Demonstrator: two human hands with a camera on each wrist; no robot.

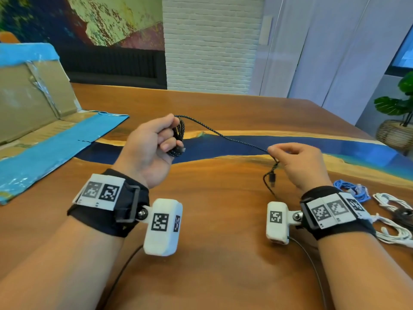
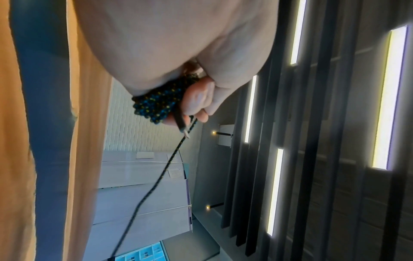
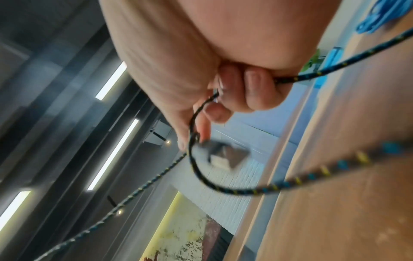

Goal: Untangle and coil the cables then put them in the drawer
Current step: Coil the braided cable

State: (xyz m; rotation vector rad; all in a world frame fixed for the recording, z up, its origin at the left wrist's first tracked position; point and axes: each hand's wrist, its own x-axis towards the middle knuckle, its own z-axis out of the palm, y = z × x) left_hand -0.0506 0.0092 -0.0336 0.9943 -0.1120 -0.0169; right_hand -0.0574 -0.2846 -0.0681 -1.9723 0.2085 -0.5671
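Observation:
A black braided cable (image 1: pixel 225 137) with blue and yellow flecks runs between both hands above the wooden table (image 1: pixel 223 253). My left hand (image 1: pixel 154 142) grips a small coil of it (image 1: pixel 180 136), the coil (image 2: pixel 156 104) bunched under the fingers with a plug tip poking out. My right hand (image 1: pixel 297 159) pinches the free stretch near its end; the cable (image 3: pixel 223 187) loops below the fingers and its USB plug (image 1: pixel 272 179) dangles just above the table. The same plug (image 3: pixel 225 155) appears blurred in the right wrist view.
A flattened cardboard box with blue tape (image 1: pixel 44 121) lies at the left. A blue cable bundle (image 1: pixel 353 190) and white cable bundles (image 1: pixel 393 218) lie on the table at the right edge. A potted plant (image 1: pixel 400 117) stands beyond the table's right corner.

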